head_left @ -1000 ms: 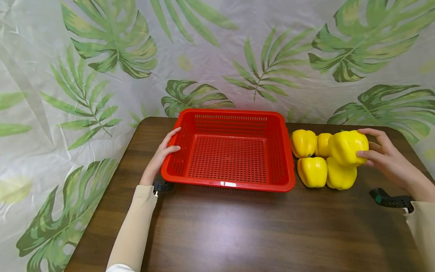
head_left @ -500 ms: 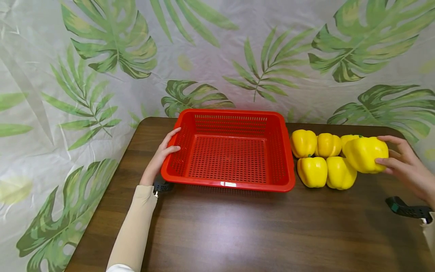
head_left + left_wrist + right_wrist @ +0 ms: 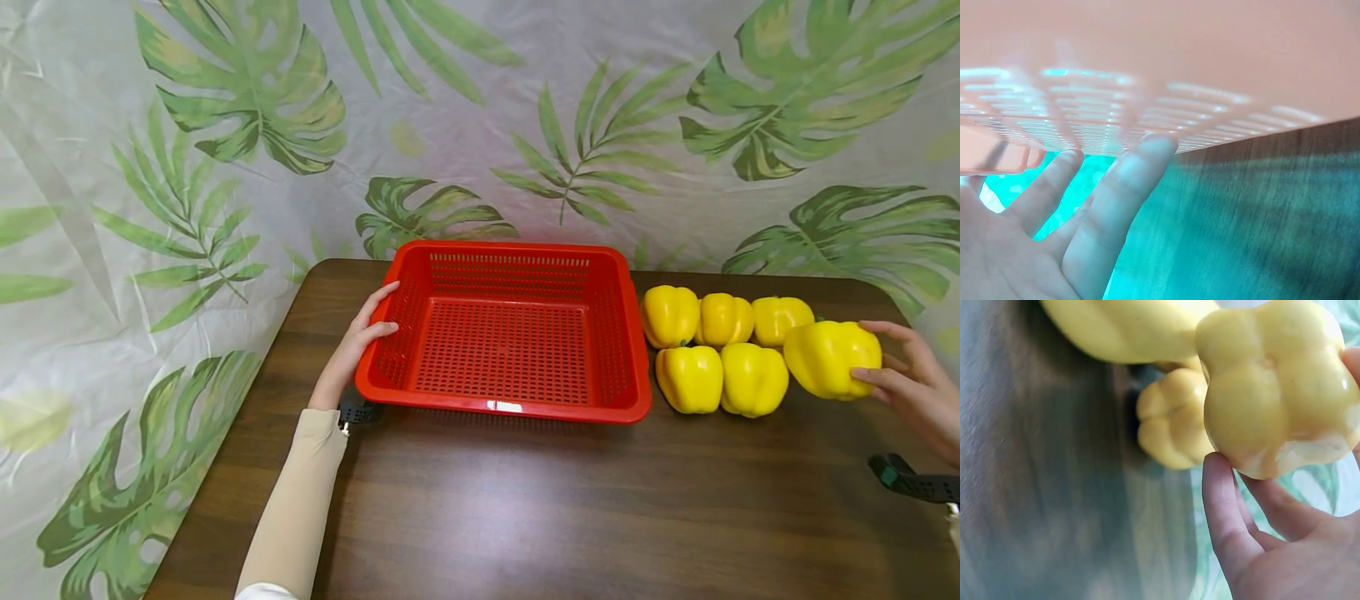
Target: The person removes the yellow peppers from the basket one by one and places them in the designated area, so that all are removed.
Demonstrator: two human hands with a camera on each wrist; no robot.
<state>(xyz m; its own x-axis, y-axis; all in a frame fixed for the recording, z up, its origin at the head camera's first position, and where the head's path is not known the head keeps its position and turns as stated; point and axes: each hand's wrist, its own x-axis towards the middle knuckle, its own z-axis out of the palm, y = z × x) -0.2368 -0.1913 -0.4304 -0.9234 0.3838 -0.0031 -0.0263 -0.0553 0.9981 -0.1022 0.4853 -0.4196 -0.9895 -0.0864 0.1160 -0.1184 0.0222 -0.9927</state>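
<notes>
A red plastic basket (image 3: 502,411) with slotted walls stands on the table in the head view. My left hand (image 3: 351,350) holds its left rim, thumb over the edge; in the left wrist view, fingers (image 3: 1110,212) reach against the wall's outer side under the rim. My right hand (image 3: 911,379) grips a yellow bell pepper (image 3: 828,360) between thumb and fingers, at the right end of a group of peppers. In the right wrist view the lobed bottom of the held bell pepper (image 3: 1272,394) faces the camera.
Two rows of yellow bell peppers sit right of the basket, with one pepper (image 3: 688,380) in front and another (image 3: 782,320) at the back right. The brown wooden table (image 3: 540,508) ends at a leaf-patterned cloth (image 3: 450,125) behind.
My right hand has carried the bell pepper rightward and lower, from over the other peppers to their right side, uncovering the back right pepper. The left hand and basket stay put.
</notes>
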